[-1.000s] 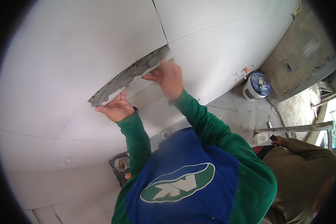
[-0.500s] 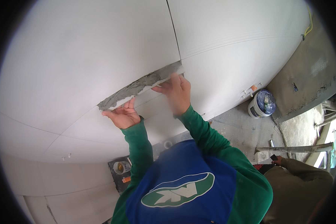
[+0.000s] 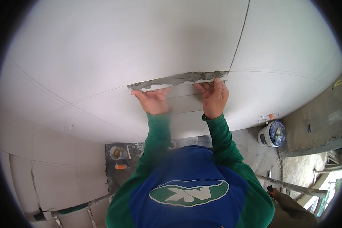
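A narrow white tile strip (image 3: 159, 87) spans both my hands, its edge toward the wall coated with rough grey mortar (image 3: 182, 78). Under its left end is my left hand (image 3: 154, 102), thumb at the corner and fingers curled beneath. My right hand (image 3: 216, 99) grips the other end, thumb raised along the front and fingers under it. The strip sits against the white tiled wall (image 3: 152, 45), along a horizontal joint, its right end near a dark vertical joint. Whether the mortar touches the wall along the whole length I cannot tell.
A white bucket (image 3: 268, 135) with a blue-stained top stands on the floor at right, near pipe stubs (image 3: 271, 116) on the wall. At lower left are a small tub (image 3: 117, 153) and an orange object (image 3: 121, 167). Another person's hand (image 3: 272, 192) holds a dark object at lower right.
My view has turned, so the strip and both hands appear further right and the strip lies more level. Both hands keep their hold on it.
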`<state>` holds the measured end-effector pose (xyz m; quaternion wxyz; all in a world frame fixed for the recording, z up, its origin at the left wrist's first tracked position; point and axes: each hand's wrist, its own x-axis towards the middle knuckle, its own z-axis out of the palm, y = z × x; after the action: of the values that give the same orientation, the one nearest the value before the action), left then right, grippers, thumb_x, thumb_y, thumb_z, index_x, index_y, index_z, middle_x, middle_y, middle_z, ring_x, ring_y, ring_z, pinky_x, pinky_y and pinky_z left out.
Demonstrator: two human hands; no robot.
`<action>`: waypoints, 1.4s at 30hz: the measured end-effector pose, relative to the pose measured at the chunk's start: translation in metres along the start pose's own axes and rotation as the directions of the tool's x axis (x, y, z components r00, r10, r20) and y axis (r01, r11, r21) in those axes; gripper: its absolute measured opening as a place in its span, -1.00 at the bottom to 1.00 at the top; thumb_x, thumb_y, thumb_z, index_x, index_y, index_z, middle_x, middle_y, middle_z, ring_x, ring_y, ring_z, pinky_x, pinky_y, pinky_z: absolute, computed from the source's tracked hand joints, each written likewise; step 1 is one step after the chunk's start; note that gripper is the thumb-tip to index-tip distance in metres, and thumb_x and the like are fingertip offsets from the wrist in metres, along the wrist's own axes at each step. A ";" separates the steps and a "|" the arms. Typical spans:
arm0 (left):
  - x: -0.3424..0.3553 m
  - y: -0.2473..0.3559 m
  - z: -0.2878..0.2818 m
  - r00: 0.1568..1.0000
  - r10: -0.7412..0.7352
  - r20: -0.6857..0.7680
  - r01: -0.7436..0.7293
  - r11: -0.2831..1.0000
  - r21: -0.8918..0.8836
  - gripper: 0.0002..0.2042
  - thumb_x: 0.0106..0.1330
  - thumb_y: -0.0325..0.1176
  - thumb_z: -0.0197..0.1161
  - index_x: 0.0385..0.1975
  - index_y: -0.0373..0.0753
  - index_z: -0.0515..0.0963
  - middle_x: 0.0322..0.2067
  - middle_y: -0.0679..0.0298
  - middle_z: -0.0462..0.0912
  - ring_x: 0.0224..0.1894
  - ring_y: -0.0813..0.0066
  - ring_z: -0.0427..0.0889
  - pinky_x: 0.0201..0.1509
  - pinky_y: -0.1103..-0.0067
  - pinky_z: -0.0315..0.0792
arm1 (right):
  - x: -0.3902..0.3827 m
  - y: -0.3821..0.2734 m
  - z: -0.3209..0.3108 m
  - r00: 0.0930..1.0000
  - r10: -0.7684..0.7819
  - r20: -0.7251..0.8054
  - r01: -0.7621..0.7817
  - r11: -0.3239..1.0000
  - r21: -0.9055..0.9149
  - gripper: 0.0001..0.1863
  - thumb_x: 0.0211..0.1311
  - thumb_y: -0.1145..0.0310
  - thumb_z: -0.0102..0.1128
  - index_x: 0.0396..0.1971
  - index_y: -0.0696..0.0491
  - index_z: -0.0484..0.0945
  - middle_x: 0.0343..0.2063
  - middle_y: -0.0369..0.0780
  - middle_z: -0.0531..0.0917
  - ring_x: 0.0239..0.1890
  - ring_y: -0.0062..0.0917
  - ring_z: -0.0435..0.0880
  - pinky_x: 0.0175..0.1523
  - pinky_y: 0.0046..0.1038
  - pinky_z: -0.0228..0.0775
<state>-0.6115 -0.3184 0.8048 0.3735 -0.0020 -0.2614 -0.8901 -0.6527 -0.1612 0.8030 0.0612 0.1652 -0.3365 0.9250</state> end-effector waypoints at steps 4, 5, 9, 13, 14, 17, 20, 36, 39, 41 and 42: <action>0.004 -0.005 -0.007 0.998 0.040 -0.038 -0.038 0.998 0.055 -0.27 0.32 0.34 -0.26 0.30 -0.11 0.08 0.16 0.06 0.34 0.03 -0.04 0.50 0.03 0.04 0.48 | 0.000 0.001 0.005 1.000 0.011 -0.017 -0.011 1.000 -0.026 -0.65 0.46 0.25 -0.18 -0.18 0.30 0.40 -0.27 -0.11 0.55 -0.16 -0.34 0.62 0.02 -0.22 0.55; 0.005 -0.006 -0.008 0.998 0.028 -0.051 -0.026 0.999 0.043 -0.26 0.31 0.35 -0.26 0.30 -0.10 0.07 0.16 0.07 0.34 0.04 -0.04 0.49 0.04 0.04 0.47 | 0.000 0.001 0.002 1.000 0.000 -0.017 0.000 1.000 -0.027 -0.65 0.46 0.25 -0.18 -0.18 0.29 0.39 -0.28 -0.11 0.55 -0.16 -0.34 0.62 0.02 -0.22 0.55; 0.006 -0.009 -0.008 0.999 0.022 -0.027 -0.022 1.000 0.019 -0.24 0.29 0.37 -0.26 0.32 -0.06 0.04 0.17 0.08 0.32 0.08 -0.03 0.46 0.06 0.04 0.44 | 0.003 0.005 -0.009 0.999 0.036 0.027 -0.034 0.997 -0.069 -0.67 0.46 0.25 -0.16 -0.21 0.27 0.39 -0.29 -0.14 0.54 -0.19 -0.34 0.63 0.02 -0.20 0.54; 0.003 -0.008 -0.006 0.999 0.037 -0.003 -0.037 0.999 0.037 -0.23 0.27 0.39 -0.26 0.32 -0.04 0.01 0.21 0.09 0.27 0.08 -0.02 0.45 0.06 0.04 0.42 | 0.003 0.010 -0.013 1.000 0.026 0.009 -0.025 1.000 -0.016 -0.70 0.46 0.27 -0.16 -0.22 0.25 0.38 -0.27 -0.14 0.53 -0.21 -0.34 0.63 0.00 -0.19 0.54; 0.004 -0.005 -0.007 1.000 0.027 -0.003 -0.027 0.996 0.081 -0.19 0.25 0.42 -0.28 0.33 -0.09 -0.04 0.23 0.05 0.22 0.13 -0.02 0.40 0.11 0.03 0.38 | 0.003 0.008 -0.008 0.999 0.039 -0.006 -0.039 0.999 -0.012 -0.71 0.46 0.28 -0.15 -0.22 0.25 0.39 -0.26 -0.14 0.53 -0.21 -0.34 0.63 0.00 -0.19 0.55; 0.003 -0.007 -0.005 1.000 0.007 -0.018 -0.004 0.988 0.157 -0.10 0.22 0.46 -0.34 0.35 -0.19 -0.14 0.26 -0.03 0.14 0.21 -0.05 0.33 0.19 0.01 0.31 | 0.003 0.010 -0.013 1.000 -0.004 -0.003 0.004 1.000 -0.029 -0.71 0.45 0.28 -0.15 -0.20 0.26 0.39 -0.20 -0.12 0.53 -0.18 -0.33 0.62 0.00 -0.20 0.54; -0.001 -0.006 0.001 0.999 -0.016 -0.029 0.019 0.992 0.127 -0.10 0.24 0.45 -0.35 0.34 -0.22 -0.14 0.24 -0.05 0.17 0.16 -0.09 0.39 0.16 0.05 0.37 | 0.003 0.009 -0.013 0.999 -0.024 0.021 0.025 0.999 -0.034 -0.69 0.45 0.27 -0.15 -0.16 0.27 0.38 -0.13 -0.09 0.54 -0.12 -0.31 0.60 0.02 -0.22 0.53; -0.003 0.006 0.004 0.999 -0.047 -0.014 0.047 0.998 0.033 -0.24 0.29 0.36 -0.23 0.27 -0.17 0.12 0.15 0.04 0.33 0.06 -0.10 0.45 0.08 -0.03 0.39 | -0.002 -0.009 0.012 0.999 0.033 -0.024 -0.035 0.997 -0.075 -0.66 0.45 0.25 -0.15 -0.22 0.30 0.39 -0.27 -0.11 0.56 -0.22 -0.34 0.64 0.00 -0.33 0.53; -0.005 0.004 0.004 0.996 -0.042 -0.077 0.045 0.999 0.031 -0.27 0.29 0.36 -0.21 0.23 -0.16 0.17 0.04 0.07 0.45 -0.15 0.11 0.59 -0.05 0.05 0.51 | -0.002 -0.007 0.000 0.998 0.045 -0.053 -0.050 0.994 -0.093 -0.66 0.45 0.25 -0.13 -0.25 0.30 0.39 -0.31 -0.10 0.56 -0.24 -0.31 0.64 -0.03 -0.27 0.56; -0.006 -0.001 0.002 0.980 -0.027 -0.198 0.038 0.998 0.054 -0.29 0.29 0.35 -0.19 0.19 -0.15 0.20 -0.08 0.11 0.54 -0.37 0.32 0.62 -0.17 0.16 0.60 | -0.004 -0.006 0.002 0.996 0.038 -0.076 -0.044 0.995 -0.087 -0.68 0.43 0.26 -0.10 -0.30 0.29 0.38 -0.34 -0.13 0.53 -0.26 -0.31 0.63 -0.07 -0.23 0.59; -0.004 -0.002 0.001 0.986 -0.029 -0.166 0.036 0.999 0.038 -0.29 0.29 0.35 -0.19 0.19 -0.14 0.21 -0.08 0.12 0.54 -0.37 0.32 0.62 -0.17 0.16 0.60 | -0.004 -0.006 0.007 0.996 0.035 -0.088 -0.042 0.996 -0.075 -0.68 0.43 0.27 -0.10 -0.31 0.28 0.37 -0.35 -0.13 0.52 -0.26 -0.32 0.63 -0.07 -0.23 0.59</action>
<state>-0.6101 -0.3137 0.8037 0.3792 0.0837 -0.2477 -0.8876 -0.6460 -0.1611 0.8100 0.0642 0.1161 -0.3718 0.9188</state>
